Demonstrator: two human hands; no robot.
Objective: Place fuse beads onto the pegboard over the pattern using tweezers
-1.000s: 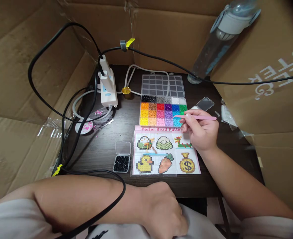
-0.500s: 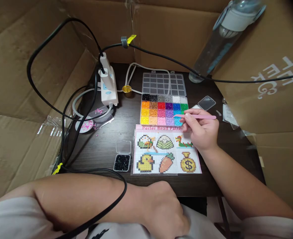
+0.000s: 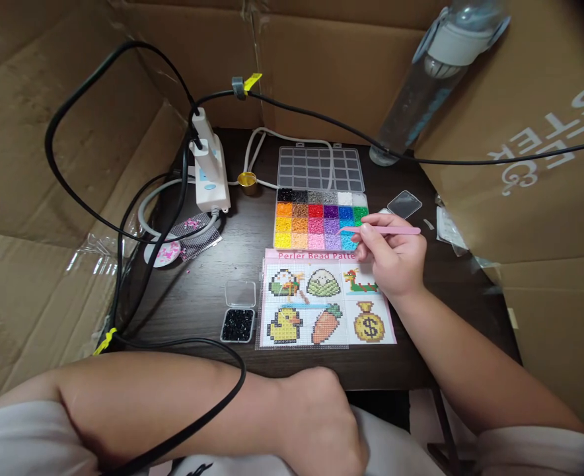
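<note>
My right hand [image 3: 391, 258] pinches pink tweezers [image 3: 384, 230], whose tip reaches over the blue and teal cells of the open bead box [image 3: 320, 225] of many colours. Just in front lies the pattern sheet [image 3: 324, 301] with a duck, carrot and money bag, under a clear pegboard. My left hand [image 3: 322, 423] rests closed in my lap below the table edge, its fingers curled under and hidden. A small open box of black beads [image 3: 238, 324] sits left of the sheet.
Cardboard walls [image 3: 49, 165] surround the dark table [image 3: 207, 291]. A white power adapter [image 3: 207, 168] with black cables [image 3: 123, 231], a gold cap [image 3: 247, 180], a pink bead piece [image 3: 166, 252], a clear bottle [image 3: 425, 79] and a small clear lid [image 3: 403, 204] stand around.
The view shifted slightly, so everything sits a little to the left. My right hand keeps the tweezers over the bead box; the left hand stays in my lap.
</note>
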